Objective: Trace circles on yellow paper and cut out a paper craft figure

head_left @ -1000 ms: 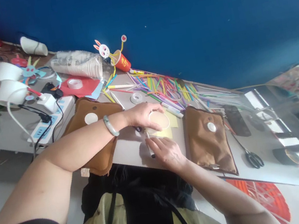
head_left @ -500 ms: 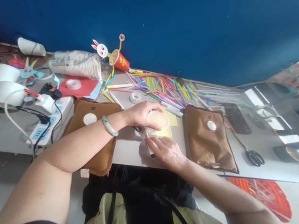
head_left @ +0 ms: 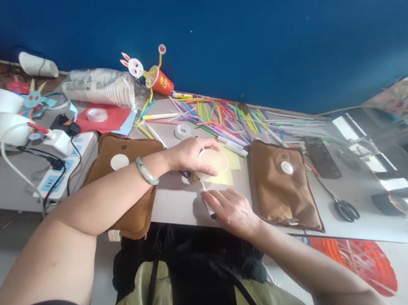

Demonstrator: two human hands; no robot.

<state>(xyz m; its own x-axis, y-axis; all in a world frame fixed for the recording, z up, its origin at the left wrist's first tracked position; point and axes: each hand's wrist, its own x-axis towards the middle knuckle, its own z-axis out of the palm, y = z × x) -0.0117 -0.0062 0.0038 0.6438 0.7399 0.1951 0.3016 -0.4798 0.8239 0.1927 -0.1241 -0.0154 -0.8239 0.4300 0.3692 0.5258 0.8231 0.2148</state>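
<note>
My left hand point(head_left: 193, 155) wraps around a pale paper cup point(head_left: 214, 160) resting on yellow paper point(head_left: 224, 177). Its round end faces up; whether that is the mouth or the base I cannot tell. Just below, my right hand point(head_left: 230, 210) grips a slim white pen point(head_left: 208, 203) with a dark end toward me. The pen's upper end points to the near left side of the cup, and touching or apart is unclear. Partly hidden under my left wrist lies a small dark object that looks like a scissor handle point(head_left: 186, 174).
Brown pouches point(head_left: 283, 186) flank the work spot. Behind are a clear tape roll point(head_left: 183, 131), many coloured straws or sticks point(head_left: 217, 116), a red rabbit cup point(head_left: 158, 80) and bagged cups point(head_left: 97, 87). A power strip point(head_left: 66, 166) sits left; black scissors point(head_left: 345, 210) lie right.
My right hand and the pen have drawn slightly down and right, away from the cup. My left hand keeps its hold. The whole view has shifted a little.
</note>
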